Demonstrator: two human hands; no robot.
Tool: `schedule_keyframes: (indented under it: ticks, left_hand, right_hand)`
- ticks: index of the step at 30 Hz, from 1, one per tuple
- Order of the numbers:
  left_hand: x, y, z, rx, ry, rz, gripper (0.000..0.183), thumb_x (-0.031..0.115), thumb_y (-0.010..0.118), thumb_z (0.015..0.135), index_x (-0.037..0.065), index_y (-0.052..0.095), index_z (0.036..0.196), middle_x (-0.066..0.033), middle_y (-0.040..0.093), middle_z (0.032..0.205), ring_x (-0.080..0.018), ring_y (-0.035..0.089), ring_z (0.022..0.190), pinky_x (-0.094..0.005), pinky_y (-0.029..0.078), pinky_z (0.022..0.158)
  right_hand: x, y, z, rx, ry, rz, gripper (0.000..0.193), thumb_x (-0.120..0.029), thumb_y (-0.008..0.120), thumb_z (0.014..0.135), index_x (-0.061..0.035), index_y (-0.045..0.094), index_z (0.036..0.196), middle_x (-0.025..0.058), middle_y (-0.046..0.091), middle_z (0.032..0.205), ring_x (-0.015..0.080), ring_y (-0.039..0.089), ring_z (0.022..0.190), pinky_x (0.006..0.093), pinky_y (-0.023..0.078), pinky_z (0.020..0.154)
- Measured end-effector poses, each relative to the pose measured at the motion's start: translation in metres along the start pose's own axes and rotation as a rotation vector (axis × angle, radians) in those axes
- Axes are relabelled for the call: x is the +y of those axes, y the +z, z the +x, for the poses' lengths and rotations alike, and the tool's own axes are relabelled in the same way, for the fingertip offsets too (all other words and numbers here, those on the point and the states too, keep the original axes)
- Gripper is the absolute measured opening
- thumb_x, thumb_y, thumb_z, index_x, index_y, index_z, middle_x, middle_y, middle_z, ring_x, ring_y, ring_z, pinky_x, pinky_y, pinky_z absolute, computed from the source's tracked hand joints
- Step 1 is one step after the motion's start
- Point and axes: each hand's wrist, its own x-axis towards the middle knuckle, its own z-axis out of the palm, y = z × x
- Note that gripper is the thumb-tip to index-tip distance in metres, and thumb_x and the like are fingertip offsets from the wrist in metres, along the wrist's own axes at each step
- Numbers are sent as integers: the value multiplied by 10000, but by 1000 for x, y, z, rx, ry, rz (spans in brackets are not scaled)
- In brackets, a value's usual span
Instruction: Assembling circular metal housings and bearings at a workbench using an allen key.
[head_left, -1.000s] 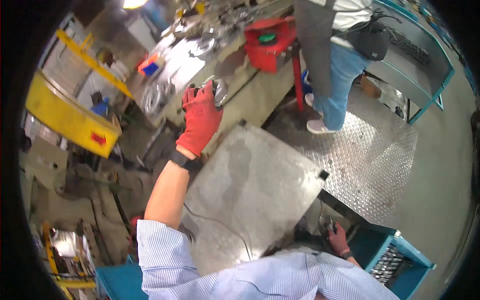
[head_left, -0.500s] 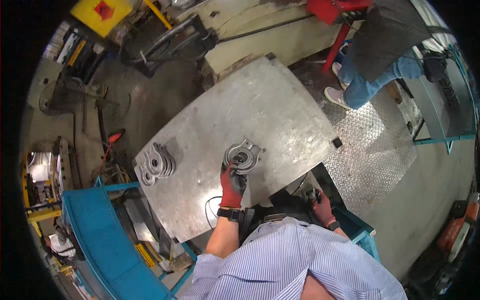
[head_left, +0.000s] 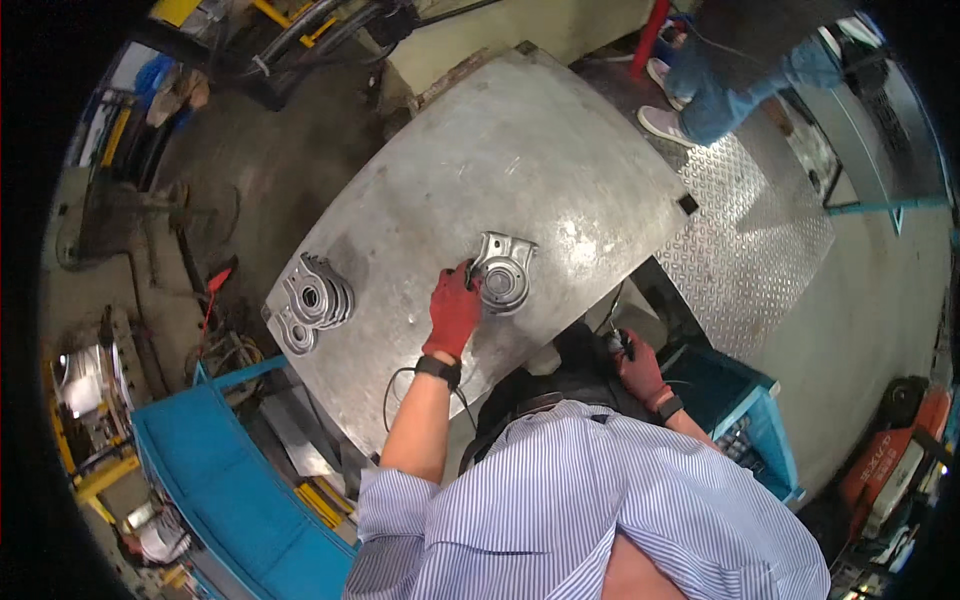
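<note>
Left hand point(head_left: 455, 312) reached steel table point(head_left: 430, 180), touches bracket point(head_left: 505, 280), grip unclear; right hand point(head_left: 642, 370) grasps tool point(head_left: 614, 343); ridged floor point(head_left: 735, 250) alongside

Bare grey metal table point(head_left: 420, 215), stacked metal brackets point(head_left: 330, 290) toward its left corner, ringed metal part point(head_left: 503, 285) nearer the middle
</note>
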Motion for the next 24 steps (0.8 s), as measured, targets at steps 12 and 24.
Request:
schedule_keyframes:
  ticks: [12, 24]
  left_hand:
    - [-26, -47, -45, -15, -107, -357, 262, 124, 534, 875, -21, 543, 1094, -205, 631, 906, -355, 612, 853, -387, 474, 741]
    - [-76, -17, -150, -52, -127, -678, 398, 229, 581, 878, -125, 524, 1051, -267, 608, 971, -373, 584, 938, -400, 444, 811]
  right_hand:
    - [-69, 82, -90, 172, 56, 144, 333, -76, 574, 796, -14, 563, 1123, 240, 627, 959, 391, 607, 935, 395, 481, 795]
    - [-119, 126, -99, -77, -13, -3, 380, -159, 591, 823, -36, 545, 1179, 208, 599, 1103, 372, 567, 1029, 410, 459, 872]
